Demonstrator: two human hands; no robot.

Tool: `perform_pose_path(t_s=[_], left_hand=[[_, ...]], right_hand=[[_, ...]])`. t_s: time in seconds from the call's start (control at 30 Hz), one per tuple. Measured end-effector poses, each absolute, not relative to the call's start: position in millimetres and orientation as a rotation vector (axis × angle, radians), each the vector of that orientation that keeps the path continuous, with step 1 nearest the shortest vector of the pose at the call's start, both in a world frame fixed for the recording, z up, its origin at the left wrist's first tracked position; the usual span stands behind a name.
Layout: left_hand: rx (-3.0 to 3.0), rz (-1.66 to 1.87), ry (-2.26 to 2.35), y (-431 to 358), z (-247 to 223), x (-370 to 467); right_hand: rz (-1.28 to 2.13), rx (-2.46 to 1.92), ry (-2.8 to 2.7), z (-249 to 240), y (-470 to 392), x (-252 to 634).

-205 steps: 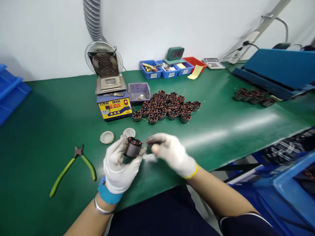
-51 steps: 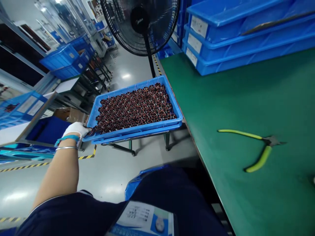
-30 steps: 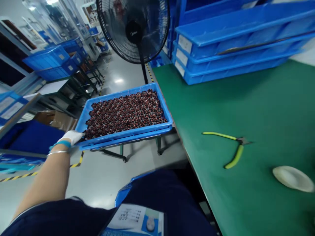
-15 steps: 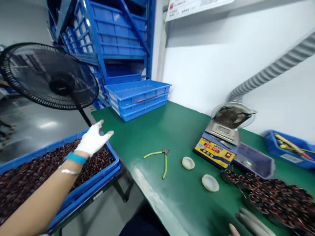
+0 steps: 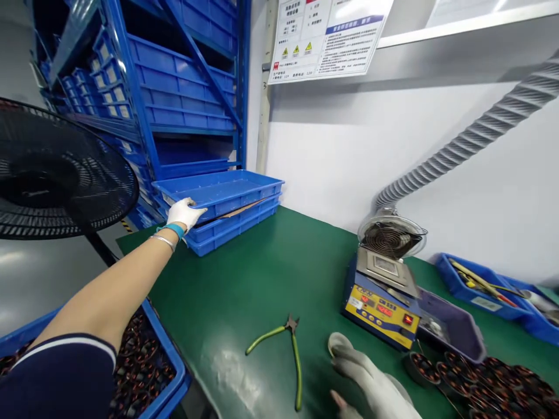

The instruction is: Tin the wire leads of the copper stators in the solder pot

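Note:
My left hand (image 5: 186,213), in a white glove, is closed on the near left corner of the top blue tray (image 5: 227,205), which lies slightly raised on a stack of blue trays. My right hand (image 5: 364,378), gloved with bare fingertips, is low over the green table (image 5: 262,279). Its fingers reach the small white dish (image 5: 338,342) and partly cover it; whether they grip it is unclear. A second dish (image 5: 398,387) is mostly hidden behind that hand. Green-handled cutters (image 5: 290,340) lie with handles spread, left of my right hand.
A yellow-fronted soldering unit (image 5: 381,314) stands right of centre, under a fume fan (image 5: 388,240). Beside it are a purple bin (image 5: 456,329), dark copper coils (image 5: 493,384) and a blue tool box (image 5: 480,288). At left are a black fan (image 5: 65,180) and a coil-filled tray (image 5: 168,355).
My left hand has moved from above the coil-filled tray to the stacked trays and taken hold of the top one. My right hand has moved left and up to the dishes. The view has shifted.

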State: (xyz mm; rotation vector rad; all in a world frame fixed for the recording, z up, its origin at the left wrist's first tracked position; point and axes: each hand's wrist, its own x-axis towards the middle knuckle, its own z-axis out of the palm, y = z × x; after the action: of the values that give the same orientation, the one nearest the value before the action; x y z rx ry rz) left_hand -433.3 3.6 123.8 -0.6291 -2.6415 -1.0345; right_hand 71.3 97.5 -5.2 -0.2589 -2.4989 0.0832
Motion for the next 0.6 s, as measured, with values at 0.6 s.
perform_pose_path(t_s=[0.6], left_hand=[[-0.652, -0.984, -2.631, 24.0, 201.3, -448.7]], right_hand=[[0.14, -0.526, -2.853, 99.5, 143.8, -309.6]])
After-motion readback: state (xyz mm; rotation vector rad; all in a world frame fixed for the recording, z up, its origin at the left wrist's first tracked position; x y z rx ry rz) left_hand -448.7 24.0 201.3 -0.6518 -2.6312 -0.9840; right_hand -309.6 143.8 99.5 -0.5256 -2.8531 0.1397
